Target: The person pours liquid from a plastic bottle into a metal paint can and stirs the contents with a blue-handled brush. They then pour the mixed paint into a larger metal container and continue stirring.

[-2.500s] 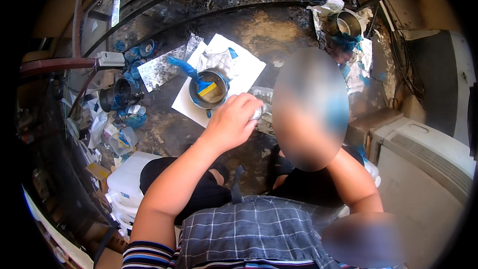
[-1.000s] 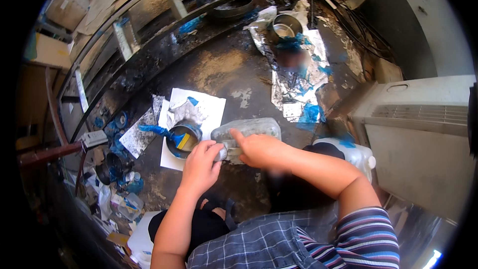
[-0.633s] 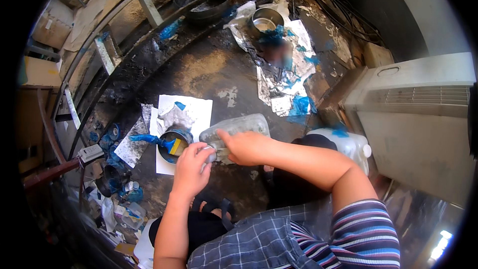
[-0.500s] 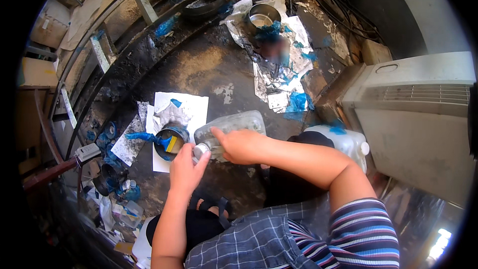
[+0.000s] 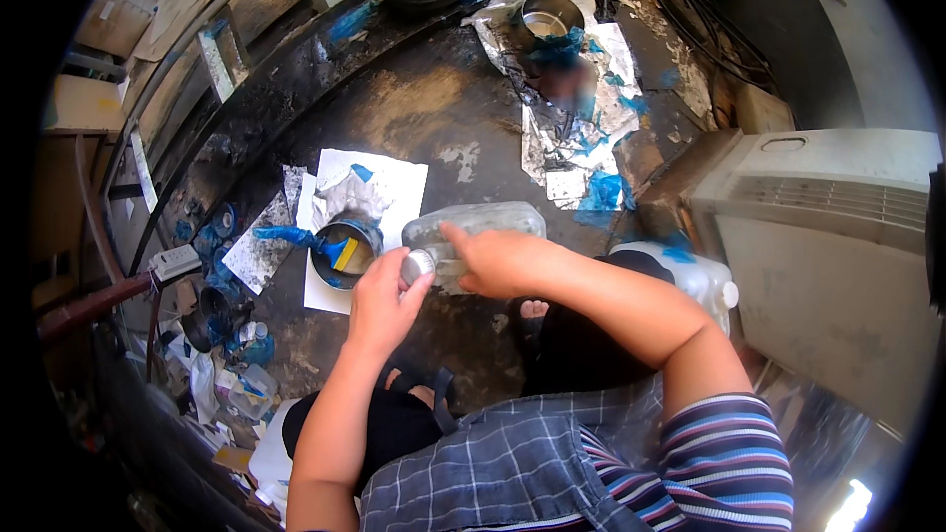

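A clear, rectangular plastic bottle [image 5: 498, 224] lies on its side in front of me, its white cap [image 5: 418, 267] pointing left. My left hand [image 5: 382, 298] pinches the cap between thumb and fingers. Wrapped round the bottle near its neck is my right hand [image 5: 498, 261], its index finger stretched along the side. Whether the cap is loose on the neck, I cannot tell. Just left of the bottle stands a round metal can [image 5: 363, 258] with pale contents. A paintbrush [image 5: 323, 247] with a yellow band and a blue-wrapped handle rests in it.
White paper [image 5: 399, 177] lies under the can. Farther off, another metal can [image 5: 552, 16] stands on stained paper. A white plastic jug [image 5: 705, 271] is by my right leg, near a pale vented appliance [image 5: 828, 227]. Curved metal rails [image 5: 222, 64] and scattered litter line the left.
The head view has shifted a little, so the surroundings sit farther right in it. Both hands keep their hold on the bottle and cap, now slightly higher in the picture.
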Demonstrator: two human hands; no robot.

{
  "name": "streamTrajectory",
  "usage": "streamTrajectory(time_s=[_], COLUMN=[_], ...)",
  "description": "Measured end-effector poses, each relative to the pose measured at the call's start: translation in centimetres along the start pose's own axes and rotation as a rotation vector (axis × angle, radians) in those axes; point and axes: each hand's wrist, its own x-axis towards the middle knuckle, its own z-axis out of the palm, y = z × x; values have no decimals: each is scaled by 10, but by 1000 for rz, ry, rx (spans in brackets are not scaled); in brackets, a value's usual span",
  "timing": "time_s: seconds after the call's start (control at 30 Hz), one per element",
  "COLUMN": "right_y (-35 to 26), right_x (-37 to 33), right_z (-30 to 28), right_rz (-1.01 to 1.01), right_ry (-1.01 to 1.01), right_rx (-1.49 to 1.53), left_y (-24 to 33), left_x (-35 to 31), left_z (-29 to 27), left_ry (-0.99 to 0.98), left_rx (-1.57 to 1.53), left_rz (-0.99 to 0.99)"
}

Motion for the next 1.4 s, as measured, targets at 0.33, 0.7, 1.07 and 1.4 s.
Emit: streamTrajectory(time_s=[0.33,0.7,1.07,1.4], right_y=[60,7,-151,-139], right_x=[-20,-34,214,286], right_z=[-10,-28,28,98], right_rz=[109,462,-229,-495], right_ry=[3,28,195,423], right_rx=[-31,-199,-223,-199], left_y=[6,-242,-275,-273], left_x=[-3,-109,-90,-76], left_z=[-138,-61,66,97], left_ry=[-133,-402,-246,-165], left_rx=[131,-524,-1422,-1767], left_rz=[-242,-790,-934,-1058])
